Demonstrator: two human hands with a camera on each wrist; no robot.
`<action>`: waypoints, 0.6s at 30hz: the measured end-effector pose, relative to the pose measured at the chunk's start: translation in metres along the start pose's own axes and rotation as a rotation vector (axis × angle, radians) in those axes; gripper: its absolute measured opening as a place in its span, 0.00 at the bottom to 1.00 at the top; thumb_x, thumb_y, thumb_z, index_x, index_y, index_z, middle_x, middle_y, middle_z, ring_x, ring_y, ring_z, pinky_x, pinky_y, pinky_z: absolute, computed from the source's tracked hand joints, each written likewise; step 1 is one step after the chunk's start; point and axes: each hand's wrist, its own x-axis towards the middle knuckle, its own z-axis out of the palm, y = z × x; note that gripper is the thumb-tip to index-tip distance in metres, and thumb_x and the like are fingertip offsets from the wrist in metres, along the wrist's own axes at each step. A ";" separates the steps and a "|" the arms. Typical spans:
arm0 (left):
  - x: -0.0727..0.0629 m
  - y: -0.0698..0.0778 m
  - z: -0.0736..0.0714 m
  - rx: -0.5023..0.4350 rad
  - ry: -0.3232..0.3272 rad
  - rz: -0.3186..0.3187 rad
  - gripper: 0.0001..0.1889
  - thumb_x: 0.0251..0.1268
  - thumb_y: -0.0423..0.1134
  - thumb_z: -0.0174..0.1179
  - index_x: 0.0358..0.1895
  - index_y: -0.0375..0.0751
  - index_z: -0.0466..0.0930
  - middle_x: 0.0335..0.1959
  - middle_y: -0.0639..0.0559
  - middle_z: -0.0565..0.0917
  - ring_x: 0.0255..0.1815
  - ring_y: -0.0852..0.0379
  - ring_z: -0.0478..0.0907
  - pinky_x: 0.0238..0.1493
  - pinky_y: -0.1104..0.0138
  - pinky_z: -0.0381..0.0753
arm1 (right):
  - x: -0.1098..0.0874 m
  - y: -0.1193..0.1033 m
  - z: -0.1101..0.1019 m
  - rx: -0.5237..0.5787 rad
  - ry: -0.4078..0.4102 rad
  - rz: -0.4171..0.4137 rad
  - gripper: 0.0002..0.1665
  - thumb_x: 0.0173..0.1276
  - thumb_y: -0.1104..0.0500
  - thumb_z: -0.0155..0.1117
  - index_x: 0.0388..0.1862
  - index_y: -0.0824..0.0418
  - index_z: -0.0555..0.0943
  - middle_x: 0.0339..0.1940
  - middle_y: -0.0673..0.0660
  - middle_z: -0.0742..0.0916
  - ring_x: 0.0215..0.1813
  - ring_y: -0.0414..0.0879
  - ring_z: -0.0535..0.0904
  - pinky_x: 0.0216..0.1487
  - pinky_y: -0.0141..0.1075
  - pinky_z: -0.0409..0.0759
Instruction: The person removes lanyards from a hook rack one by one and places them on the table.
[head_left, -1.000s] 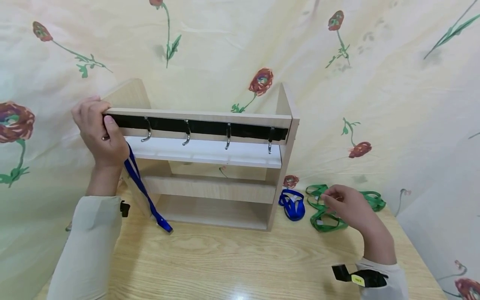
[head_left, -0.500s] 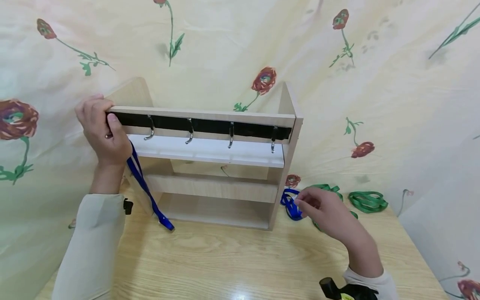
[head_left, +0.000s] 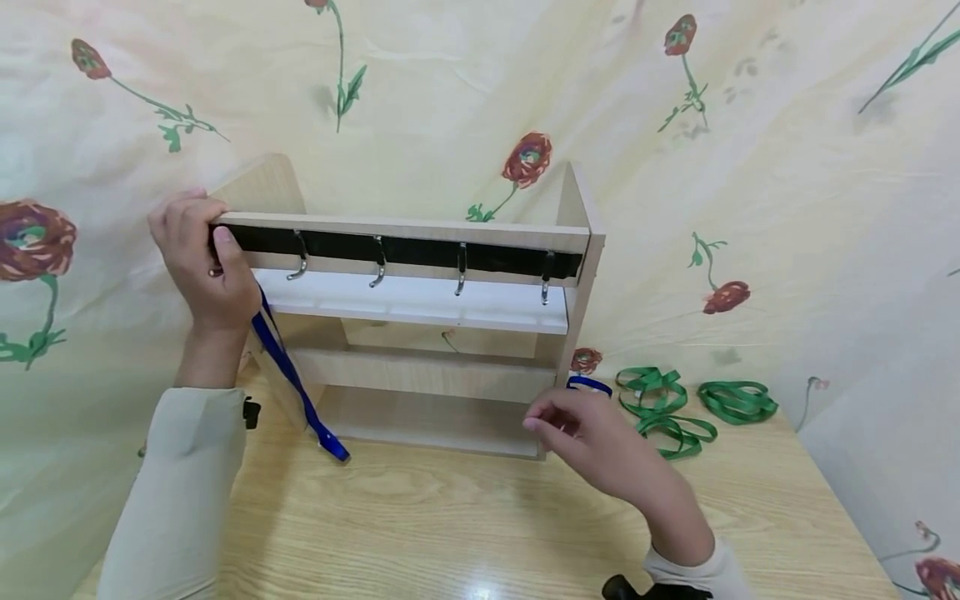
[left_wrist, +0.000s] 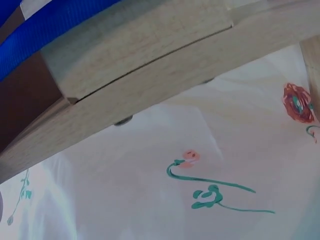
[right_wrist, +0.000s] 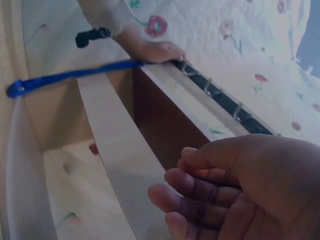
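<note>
My left hand [head_left: 206, 267] grips the upper left end of a small wooden shelf rack [head_left: 420, 375], fingers over the top board and thumb in front. From under that hand a blue lanyard [head_left: 296, 379] hangs down along the rack's left side; its upper end is hidden. In the right wrist view the same strap [right_wrist: 75, 75] runs from the hand to its clip. My right hand [head_left: 600, 442] is in front of the rack's lower right corner. Its fingers [right_wrist: 192, 185] are loosely bent with nothing between them.
A black strip with several metal hooks [head_left: 378, 262] crosses the rack's top board. Behind my right hand a second blue lanyard [head_left: 591, 386] lies partly hidden on the wooden table [head_left: 420, 517]. Green lanyards [head_left: 652, 392] lie farther right, one in a neat coil [head_left: 738, 402]. Flowered cloth hangs behind.
My right hand has moved left from over the green lanyards, past the coiled blue lanyard, to the rack's lower right corner. My left hand has kept its grip on the rack.
</note>
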 end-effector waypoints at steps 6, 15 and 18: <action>0.003 0.007 -0.006 -0.016 -0.019 -0.015 0.27 0.60 0.46 0.45 0.35 0.20 0.81 0.33 0.24 0.80 0.50 0.29 0.79 0.74 0.58 0.65 | 0.016 -0.018 0.022 0.022 -0.076 -0.039 0.06 0.79 0.51 0.63 0.43 0.48 0.87 0.32 0.45 0.86 0.32 0.37 0.79 0.36 0.33 0.82; 0.005 0.001 -0.016 -0.001 -0.102 -0.024 0.31 0.54 0.52 0.47 0.38 0.23 0.86 0.37 0.24 0.85 0.57 0.32 0.79 0.73 0.59 0.66 | 0.041 -0.040 0.053 0.064 -0.143 -0.057 0.06 0.78 0.53 0.63 0.43 0.48 0.87 0.34 0.43 0.86 0.35 0.38 0.80 0.39 0.33 0.82; 0.006 -0.001 -0.021 -0.012 -0.144 -0.019 0.34 0.58 0.56 0.47 0.40 0.24 0.87 0.38 0.24 0.86 0.57 0.30 0.79 0.73 0.58 0.66 | 0.048 -0.044 0.061 0.084 -0.157 -0.075 0.05 0.78 0.55 0.63 0.43 0.48 0.87 0.34 0.43 0.86 0.36 0.38 0.80 0.39 0.33 0.82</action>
